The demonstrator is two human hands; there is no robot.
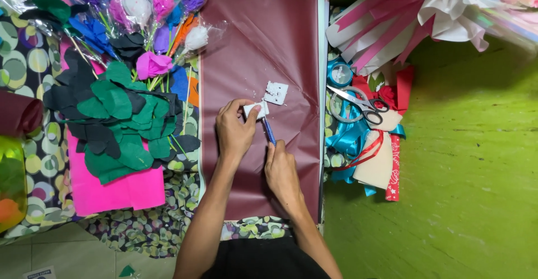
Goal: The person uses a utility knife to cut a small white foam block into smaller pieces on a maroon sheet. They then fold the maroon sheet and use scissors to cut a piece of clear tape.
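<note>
Now the left hand pinches a white foam block; the right hand grips a blue knife (scissors at three o'clock).

We noted a small white foam block lying on a maroon paper sheet, pinched at its left end. It was roughly rectangular, with rough edges. A blue-handled cutter stood tilted, its tip touching the block's lower right edge, its handle running down and to the right. A second white foam piece, squarish and flat, lay just beside the first, up and to the right, with small white crumbs around it. The sheet lay flat and creased.
</note>
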